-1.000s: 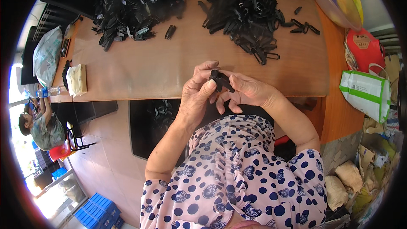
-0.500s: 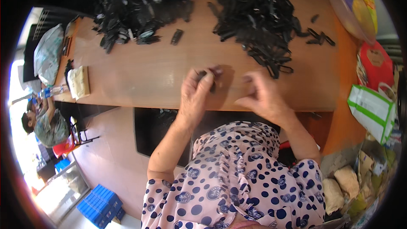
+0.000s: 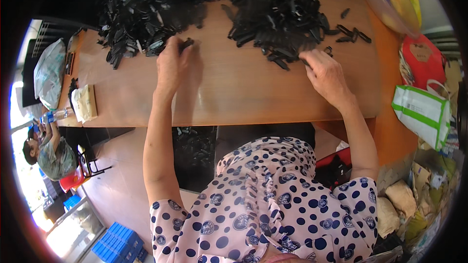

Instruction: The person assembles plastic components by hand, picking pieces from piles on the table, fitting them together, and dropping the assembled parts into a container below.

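Two heaps of small black elongated plastic pieces lie on the wooden table: a left heap (image 3: 151,7) and a right heap (image 3: 273,14). At the near edge of the left heap is my left hand (image 3: 169,68), its thumb and fingers closed about a short black plastic piece (image 3: 186,44). My right hand (image 3: 325,75) rests at the near edge of the right heap, fingers curled down among the pieces. Its fingertips are partly blurred, and what they pinch is hidden.
Several loose black pieces (image 3: 353,34) lie right of the right heap. At the far right are a plastic basin (image 3: 390,7), a red bag (image 3: 423,61) and a white-green bag (image 3: 421,112). Left are a tissue pack (image 3: 84,103), a water bottle (image 3: 61,114) and a seated person (image 3: 57,158).
My hands have moved apart and away from me. The left went from near the table's front edge to the lone piece by the left heap; the right reached the right heap.
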`<state>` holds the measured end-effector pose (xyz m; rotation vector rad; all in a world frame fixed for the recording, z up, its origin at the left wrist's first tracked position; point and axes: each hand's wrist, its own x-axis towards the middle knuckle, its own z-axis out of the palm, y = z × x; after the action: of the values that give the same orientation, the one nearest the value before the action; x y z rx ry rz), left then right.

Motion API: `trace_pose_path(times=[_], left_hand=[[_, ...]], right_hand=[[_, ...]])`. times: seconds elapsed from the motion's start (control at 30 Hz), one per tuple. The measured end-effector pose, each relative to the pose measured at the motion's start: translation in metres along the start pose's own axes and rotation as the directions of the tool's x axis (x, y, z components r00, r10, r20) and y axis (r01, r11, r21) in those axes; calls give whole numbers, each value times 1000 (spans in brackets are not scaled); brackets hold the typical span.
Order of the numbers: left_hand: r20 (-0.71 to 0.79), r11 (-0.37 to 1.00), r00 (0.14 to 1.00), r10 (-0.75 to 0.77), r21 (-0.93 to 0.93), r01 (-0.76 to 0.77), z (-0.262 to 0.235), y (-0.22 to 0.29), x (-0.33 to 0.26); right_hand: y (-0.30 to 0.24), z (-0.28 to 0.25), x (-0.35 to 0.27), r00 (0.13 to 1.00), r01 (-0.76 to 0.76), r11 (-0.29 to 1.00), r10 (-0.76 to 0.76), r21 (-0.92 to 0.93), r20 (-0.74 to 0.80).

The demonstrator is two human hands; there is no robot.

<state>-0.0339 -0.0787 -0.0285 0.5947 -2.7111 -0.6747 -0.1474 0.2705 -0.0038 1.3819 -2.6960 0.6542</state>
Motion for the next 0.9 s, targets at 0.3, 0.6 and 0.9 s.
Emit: trace_pose_path(times=[0.3, 0.6, 0.9], left_hand=[[452, 443, 882, -137, -768, 462, 5, 60, -69], [456, 357, 889, 37, -837, 415, 21, 126, -112], [223, 729, 971, 83, -678, 93, 12, 140, -129]], right_hand=[[36, 0, -15, 900, -201, -188, 352, 961, 257], [-19, -1, -26, 917, -247, -369, 210, 896, 339], [-66, 0, -34, 908, -273, -390, 199, 879, 370]])
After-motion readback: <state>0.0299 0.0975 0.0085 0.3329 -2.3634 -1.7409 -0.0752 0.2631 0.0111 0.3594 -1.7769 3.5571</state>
